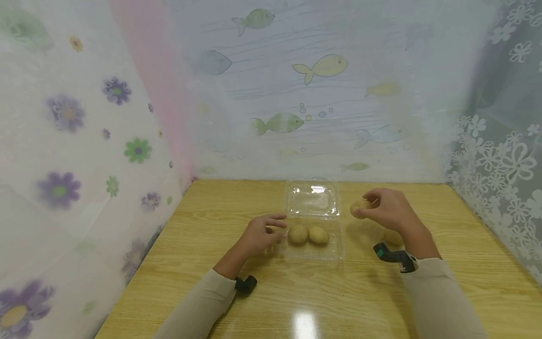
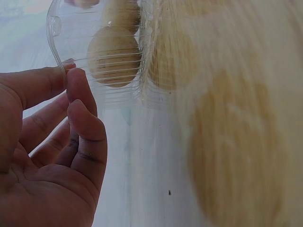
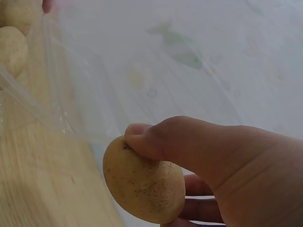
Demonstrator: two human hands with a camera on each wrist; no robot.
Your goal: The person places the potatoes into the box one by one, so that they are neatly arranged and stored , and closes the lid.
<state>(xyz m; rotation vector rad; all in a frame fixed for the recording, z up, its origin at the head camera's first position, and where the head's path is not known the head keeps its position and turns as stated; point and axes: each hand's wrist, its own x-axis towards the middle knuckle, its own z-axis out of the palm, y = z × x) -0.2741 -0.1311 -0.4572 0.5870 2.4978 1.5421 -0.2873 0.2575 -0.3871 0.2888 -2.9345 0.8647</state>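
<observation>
A clear plastic clamshell container (image 1: pixel 334 252) stands on the table, its lid (image 1: pixel 312 200) laid back toward the wall. Two potatoes lie side by side in its base, a left potato (image 1: pixel 298 234) and a right potato (image 1: pixel 318 235). At the container's left side, my left hand (image 1: pixel 260 235) pinches the rim (image 2: pixel 60 66) between thumb and fingertips. To the right of the lid, my right hand (image 1: pixel 391 209) holds another potato (image 3: pixel 144 182) above the table, thumb on one side and fingers on the other. One more potato (image 1: pixel 393 237) lies beneath the right wrist, partly hidden.
The wooden table (image 1: pixel 262 301) meets a wall sheet printed with fish (image 1: pixel 322 66) at the back. Flower-printed sheets (image 1: pixel 59 188) hang at the left and right sides. Each wrist carries a black camera mount (image 1: pixel 395 255).
</observation>
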